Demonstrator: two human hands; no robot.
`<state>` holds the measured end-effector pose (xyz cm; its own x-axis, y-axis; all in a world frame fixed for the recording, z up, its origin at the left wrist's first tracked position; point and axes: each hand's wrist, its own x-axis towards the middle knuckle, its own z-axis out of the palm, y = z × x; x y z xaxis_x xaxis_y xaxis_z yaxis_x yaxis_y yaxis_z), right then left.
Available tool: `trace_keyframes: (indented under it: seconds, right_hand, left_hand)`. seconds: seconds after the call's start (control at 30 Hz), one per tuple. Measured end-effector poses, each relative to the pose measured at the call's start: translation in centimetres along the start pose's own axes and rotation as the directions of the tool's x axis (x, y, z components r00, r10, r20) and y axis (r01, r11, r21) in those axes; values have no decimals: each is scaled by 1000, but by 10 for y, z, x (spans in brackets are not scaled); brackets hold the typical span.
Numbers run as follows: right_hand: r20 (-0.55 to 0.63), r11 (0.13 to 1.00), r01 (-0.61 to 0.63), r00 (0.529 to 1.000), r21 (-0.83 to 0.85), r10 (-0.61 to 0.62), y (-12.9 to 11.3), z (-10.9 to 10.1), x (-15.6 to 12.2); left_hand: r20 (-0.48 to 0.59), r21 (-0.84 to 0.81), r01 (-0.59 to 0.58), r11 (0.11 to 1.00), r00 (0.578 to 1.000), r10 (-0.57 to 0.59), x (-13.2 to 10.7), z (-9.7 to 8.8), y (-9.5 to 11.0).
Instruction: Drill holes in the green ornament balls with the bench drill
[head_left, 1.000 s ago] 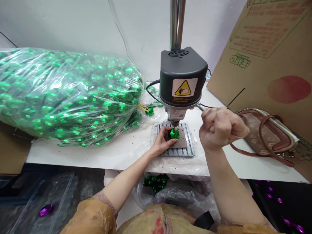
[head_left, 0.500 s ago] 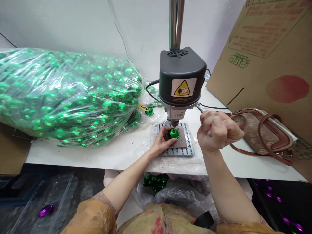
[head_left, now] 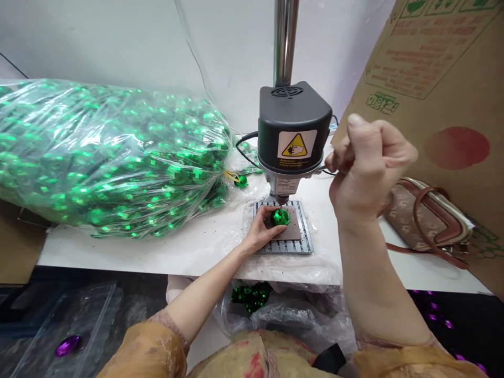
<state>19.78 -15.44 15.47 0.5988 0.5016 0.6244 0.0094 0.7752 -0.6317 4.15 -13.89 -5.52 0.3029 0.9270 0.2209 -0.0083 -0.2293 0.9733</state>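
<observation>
My left hand [head_left: 260,229] grips a shiny green bead-like ball [head_left: 282,218] between thumb and fingers. The ball sits on a brown board [head_left: 292,231] laid over the slotted metal base [head_left: 306,245] of a small bench drill press [head_left: 295,113]. Right above the ball is the drill chuck [head_left: 282,199], its bit meeting the ball's top. At the machine's right side my right hand [head_left: 370,165] is closed in a fist around the feed lever [head_left: 327,171]; most of the lever is hidden by the fingers.
A large clear bag of green balls [head_left: 118,163] lies on the left of the white table [head_left: 165,252]. A handbag [head_left: 429,220] and a tall cardboard box [head_left: 437,121] stand at the right. More green balls [head_left: 252,296] sit in plastic below the table edge.
My right hand has risen and shifted slightly right, turning at the wrist, still closed on the lever. My left hand and the ball stay in place under the drill.
</observation>
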Motion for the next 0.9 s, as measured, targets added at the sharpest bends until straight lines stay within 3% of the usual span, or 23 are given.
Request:
trace_keyframes:
  seconds: [0.1, 0.23, 0.3, 0.37, 0.47, 0.53, 0.57, 0.63, 0.7, 0.8, 0.87, 0.9]
  right_hand:
    - [59, 996, -88, 994, 5, 87, -2, 6, 15]
    - [44, 996, -86, 995, 12, 85, 3, 7, 20]
    - [45, 999, -54, 998, 8, 53, 5, 6, 20]
    - [46, 999, -34, 998, 5, 34, 6, 6, 19]
    - [48, 999, -35, 998, 4, 35, 6, 5, 18]
    - [49, 999, -36, 998, -3, 36, 6, 6, 18]
    - [49, 999, -32, 998, -5, 32, 7, 6, 17]
    - [48, 1000, -15, 999, 7, 15, 8, 6, 17]
    - [47, 1000, 4, 999, 22, -5, 9, 5, 17]
    - [48, 1000, 20, 999, 24, -21, 10, 5, 17]
    - [53, 1000, 15, 998, 19, -16, 10, 5, 17]
    - [56, 1000, 10, 998, 19, -11, 10, 4, 16]
  left_hand:
    - [-18, 7, -2, 1000, 1000, 3, -1, 2, 1]
    - [-108, 46, -59, 997, 992, 63, -10, 1, 7]
    - [-141, 127, -105, 986, 982, 123, -23, -4, 13]
    - [-100, 213, -185, 959, 973, 210, -47, -11, 22]
    - [112, 322, -351, 879, 936, 333, -96, -27, 29]
    - [336, 417, -489, 766, 866, 370, -132, -39, 27]
    - [462, 454, -574, 681, 806, 371, -149, -44, 23]
    - [655, 515, -694, 503, 697, 291, -175, -53, 13]
    - [725, 565, -726, 393, 664, 185, -190, -62, 3]
    - [718, 535, -726, 433, 661, 220, -185, -72, -4]
    - [643, 489, -726, 484, 675, 362, -158, -77, -1]
    - [565, 509, -697, 505, 713, 415, -136, -79, 3]
